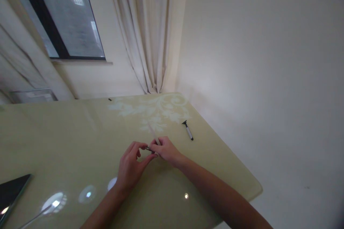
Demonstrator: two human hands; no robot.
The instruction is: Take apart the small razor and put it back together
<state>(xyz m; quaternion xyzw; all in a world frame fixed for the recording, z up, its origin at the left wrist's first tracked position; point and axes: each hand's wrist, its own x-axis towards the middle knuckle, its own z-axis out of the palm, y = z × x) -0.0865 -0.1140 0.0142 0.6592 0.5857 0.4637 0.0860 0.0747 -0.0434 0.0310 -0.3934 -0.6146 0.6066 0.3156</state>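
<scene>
We count two hands (131, 163), one held dark piece (149, 149), one pale strip (157, 141), one tabletop razor (189, 132), two curtains (146, 32), one window (70, 18).

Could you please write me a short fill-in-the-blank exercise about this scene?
1. Beside the left hand, the pale strip sticks out from the ____ hand.
2. The razor lies on the table, ____ (touching/apart from) the left hand.
3. The window frame is ____ (dark/pale).

Missing words: right; apart from; dark.
</scene>
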